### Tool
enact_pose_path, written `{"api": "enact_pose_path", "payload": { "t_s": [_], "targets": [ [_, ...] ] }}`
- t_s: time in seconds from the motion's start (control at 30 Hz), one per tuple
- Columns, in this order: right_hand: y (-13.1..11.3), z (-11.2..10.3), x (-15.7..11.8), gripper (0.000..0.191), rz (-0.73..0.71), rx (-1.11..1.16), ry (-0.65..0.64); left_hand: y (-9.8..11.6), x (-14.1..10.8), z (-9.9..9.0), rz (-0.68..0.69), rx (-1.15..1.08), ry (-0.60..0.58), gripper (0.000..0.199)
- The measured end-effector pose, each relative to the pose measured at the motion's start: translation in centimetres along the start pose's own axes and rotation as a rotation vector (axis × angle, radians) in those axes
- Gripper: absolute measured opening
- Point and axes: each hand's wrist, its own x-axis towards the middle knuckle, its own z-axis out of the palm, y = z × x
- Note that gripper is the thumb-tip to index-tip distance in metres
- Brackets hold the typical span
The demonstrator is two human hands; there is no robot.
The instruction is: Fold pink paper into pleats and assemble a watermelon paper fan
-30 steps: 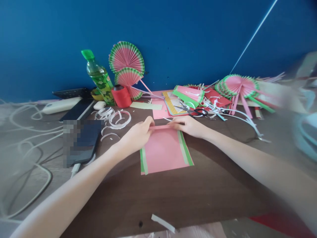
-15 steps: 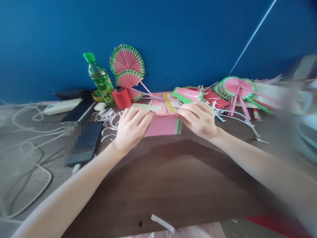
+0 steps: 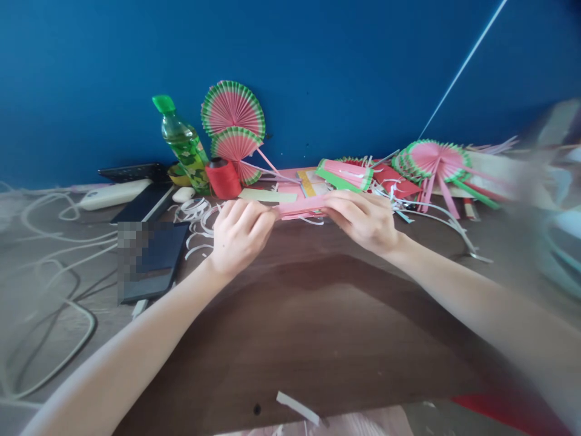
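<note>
While left hand (image 3: 242, 233) pinches pink paper (image 3: 299, 208), right hand's (image 3: 363, 219) fingers close on opposite end.

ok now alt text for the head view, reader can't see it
Two bare hands, left and right, grip a narrow pink paper between them above a dark brown table. Behind are pink-and-green pleated fans, a green-capped bottle, red thread and paper scraps, against a blue wall.

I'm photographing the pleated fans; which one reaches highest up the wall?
The round fan beside the bottle, rising behind a smaller fan; the others sit lower.
</note>
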Motion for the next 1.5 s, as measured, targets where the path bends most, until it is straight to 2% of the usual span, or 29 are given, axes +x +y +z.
{"api": "enact_pose_path", "payload": {
  "t_s": [0.13, 0.23, 0.37, 0.47, 0.57, 0.63, 0.77, 0.87, 1.0, 1.17, 1.5],
  "targets": [
    [0.5, 1.1, -0.3, 0.017, -0.067, 0.012, 0.119, -0.4, 0.0, 0.6, -0.036, -0.119, -0.053, 0.015],
    [0.9, 1.6, -0.4, 0.016, -0.057, 0.144, 0.103, -0.7, 0.4, 0.6, -0.122, -0.333, -0.209, 0.013],
    [1.1, 1.5, -0.1, 0.013, 0.061, 0.421, -0.087, -1.0, 1.3, -0.2, -0.315, -0.647, -0.560, 0.010],
    [1.2, 1.1, 0.2, 0.012, 0.123, 0.552, -0.240, -1.5, 1.7, -0.6, -0.386, -0.773, -0.813, 0.016],
    [1.3, 1.0, 0.4, 0.015, 0.195, 0.689, -0.443, -2.1, 1.6, -0.4, -0.419, -0.866, -1.005, 0.018],
    [1.3, 1.3, 0.4, 0.018, 0.267, 0.769, -0.559, -2.4, 1.3, 0.1, -0.420, -0.922, -1.074, 0.017],
    [1.4, 2.4, -0.1, 0.024, 0.399, 0.876, -0.668, -2.6, 0.6, 1.2, -0.402, -0.960, -1.087, 0.019],
    [1.6, 3.3, -0.5, 0.027, 0.450, 0.948, -0.702, -2.7, 0.2, 1.7, -0.393, -0.966, -1.109, 0.019],
    [1.9, 3.9, -0.8, 0.024, 0.419, 0.917, -0.728, -2.7, -0.1, 2.1, -0.412, -0.987, -1.136, 0.022],
    [2.1, 3.6, -0.6, 0.022, 0.389, 0.918, -0.814, -2.8, -0.4, 2.7, -0.454, -1.014, -1.152, 0.026],
    [2.0, 3.3, -0.6, 0.020, 0.313, 0.910, -0.866, -2.4, -0.2, 2.6, -0.452, -1.087, -1.150, 0.019]
  ]
}}
